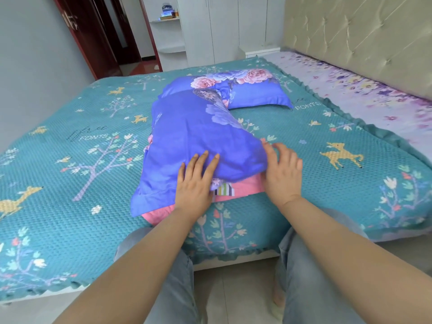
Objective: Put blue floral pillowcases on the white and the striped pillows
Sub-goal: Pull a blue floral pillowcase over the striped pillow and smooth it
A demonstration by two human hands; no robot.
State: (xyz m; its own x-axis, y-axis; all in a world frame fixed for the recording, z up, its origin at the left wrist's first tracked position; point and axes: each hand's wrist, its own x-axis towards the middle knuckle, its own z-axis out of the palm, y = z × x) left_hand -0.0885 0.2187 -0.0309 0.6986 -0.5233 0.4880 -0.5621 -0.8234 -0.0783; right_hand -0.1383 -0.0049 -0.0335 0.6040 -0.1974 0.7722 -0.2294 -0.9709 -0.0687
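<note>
Two hands: on the near pillow
Left hand [195, 181]: fingers flat, pressing blue floral pillowcase [187, 141]
Right hand [281, 169]: loosely spread, touching its corner
Striped pillow [224, 190]: edge peeking out
Bed [70, 183]: teal spread

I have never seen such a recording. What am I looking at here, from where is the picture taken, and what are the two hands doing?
There is one picture, from a camera worn on a person's head, looking down at a bed. The left hand rests flat on a pillow in a blue floral pillowcase. The right hand touches its corner with relaxed fingers. A striped pillow end and pink fabric peek out below. A second covered pillow lies behind, on the teal bedspread. Neither hand has a grip on anything.
</note>
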